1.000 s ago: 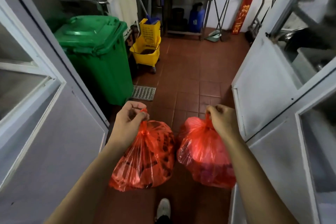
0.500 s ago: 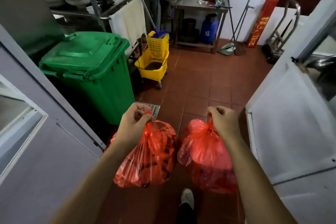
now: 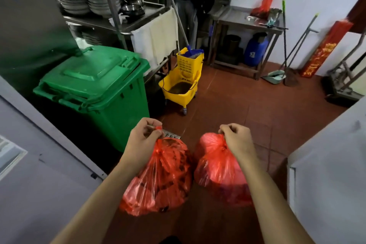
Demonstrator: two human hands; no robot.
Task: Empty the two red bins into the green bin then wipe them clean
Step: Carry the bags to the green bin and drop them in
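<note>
My left hand grips the gathered neck of a full red plastic bag that hangs below it. My right hand grips the neck of a second full red bag, which hangs beside the first. Both bags hang above the red tile floor. The green wheeled bin stands ahead on the left with its lid closed, just beyond my left hand. No red bins are in view.
A yellow mop bucket with a mop stands right of the green bin. A steel rack of plates rises behind. A person stands at the back by a steel table. Grey door panels flank me on both sides.
I have moved forward through the doorway. The green bin and mop bucket are nearer and larger in view. Both hands keep their hold on the bags.
</note>
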